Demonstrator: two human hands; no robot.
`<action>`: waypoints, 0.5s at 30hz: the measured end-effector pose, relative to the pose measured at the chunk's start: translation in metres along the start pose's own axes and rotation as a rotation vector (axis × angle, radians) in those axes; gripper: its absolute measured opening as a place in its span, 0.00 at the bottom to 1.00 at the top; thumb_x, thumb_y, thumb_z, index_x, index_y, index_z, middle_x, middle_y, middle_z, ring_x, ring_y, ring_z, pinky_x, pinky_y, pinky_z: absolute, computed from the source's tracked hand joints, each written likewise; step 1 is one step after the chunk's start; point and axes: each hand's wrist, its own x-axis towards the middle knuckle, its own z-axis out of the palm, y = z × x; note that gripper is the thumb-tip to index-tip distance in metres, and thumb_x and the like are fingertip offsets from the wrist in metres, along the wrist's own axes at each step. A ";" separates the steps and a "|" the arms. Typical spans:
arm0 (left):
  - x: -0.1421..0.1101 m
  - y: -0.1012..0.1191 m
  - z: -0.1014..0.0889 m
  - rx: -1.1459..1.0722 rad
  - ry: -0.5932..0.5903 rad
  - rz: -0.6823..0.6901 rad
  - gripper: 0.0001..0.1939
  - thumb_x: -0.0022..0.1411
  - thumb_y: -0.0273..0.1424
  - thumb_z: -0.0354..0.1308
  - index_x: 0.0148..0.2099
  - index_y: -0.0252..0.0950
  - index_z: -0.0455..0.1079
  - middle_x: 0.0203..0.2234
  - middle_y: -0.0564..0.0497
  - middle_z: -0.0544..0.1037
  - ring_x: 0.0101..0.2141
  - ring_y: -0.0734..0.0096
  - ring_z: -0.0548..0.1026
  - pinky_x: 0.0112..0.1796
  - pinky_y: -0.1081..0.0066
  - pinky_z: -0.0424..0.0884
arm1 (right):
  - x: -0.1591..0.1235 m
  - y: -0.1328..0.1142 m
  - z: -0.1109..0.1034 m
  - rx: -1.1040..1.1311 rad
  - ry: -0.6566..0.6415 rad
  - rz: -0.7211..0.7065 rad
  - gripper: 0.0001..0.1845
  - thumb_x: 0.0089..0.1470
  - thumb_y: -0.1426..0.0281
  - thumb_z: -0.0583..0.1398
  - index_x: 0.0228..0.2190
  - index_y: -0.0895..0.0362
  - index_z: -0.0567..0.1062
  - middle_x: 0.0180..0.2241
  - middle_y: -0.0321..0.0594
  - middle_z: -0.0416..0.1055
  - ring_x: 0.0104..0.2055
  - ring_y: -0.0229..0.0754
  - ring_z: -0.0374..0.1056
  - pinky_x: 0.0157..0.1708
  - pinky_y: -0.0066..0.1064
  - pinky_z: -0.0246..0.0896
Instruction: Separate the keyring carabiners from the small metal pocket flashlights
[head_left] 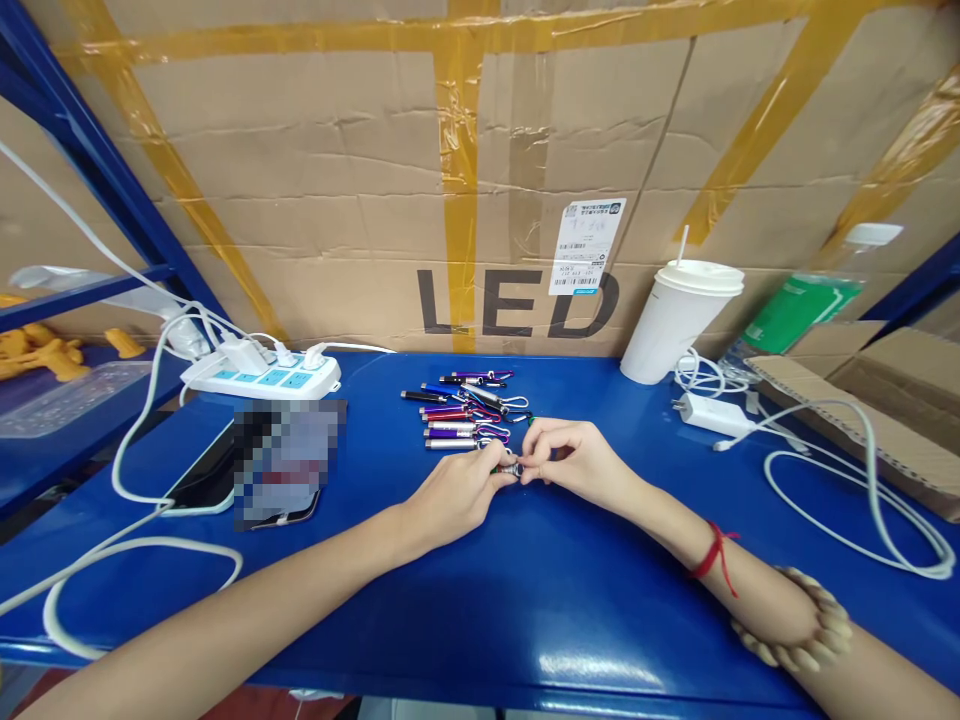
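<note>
Over the blue table [480, 600], my left hand [448, 500] is closed in a pinch on a small penlight [511, 469], mostly hidden by the fingers; a silvery end and a bit of green show. My right hand [581, 468] meets it from the other side, thumb and forefinger pinched at the penlight's end. Exactly what these right fingertips grip is too small to make out. Just beyond my hands lie several pen-shaped keychain lights [450, 430] in purple, red, black, blue and silver, with small carabiner clips at their right ends.
At the left are a power strip [300, 378] with plugs and white cables, and a phone [206, 470] beside a blurred-out item. To the right stand a lidded white cup [671, 320], a bottle [802, 310], a charger [712, 415] and an open carton [862, 400]. A large cardboard box [337, 200] forms the back.
</note>
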 end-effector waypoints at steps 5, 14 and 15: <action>-0.001 -0.001 0.002 0.020 0.054 0.035 0.04 0.62 0.27 0.44 0.34 0.37 0.57 0.32 0.50 0.74 0.31 0.71 0.73 0.31 0.74 0.67 | -0.001 0.003 0.003 -0.085 0.037 -0.013 0.18 0.41 0.59 0.63 0.14 0.59 0.68 0.23 0.36 0.67 0.24 0.33 0.61 0.23 0.25 0.55; -0.001 -0.004 0.004 0.104 0.107 0.110 0.06 0.62 0.28 0.45 0.32 0.37 0.60 0.26 0.53 0.72 0.27 0.74 0.71 0.28 0.76 0.65 | -0.003 -0.001 0.004 -0.139 0.008 0.038 0.16 0.43 0.63 0.62 0.15 0.58 0.65 0.22 0.36 0.67 0.23 0.32 0.61 0.23 0.25 0.55; -0.001 -0.004 0.004 0.112 0.118 0.118 0.07 0.62 0.28 0.45 0.32 0.36 0.60 0.26 0.53 0.72 0.27 0.75 0.71 0.28 0.76 0.65 | -0.003 -0.002 0.004 -0.143 0.013 0.047 0.16 0.43 0.63 0.62 0.15 0.58 0.64 0.22 0.35 0.67 0.23 0.32 0.61 0.23 0.25 0.55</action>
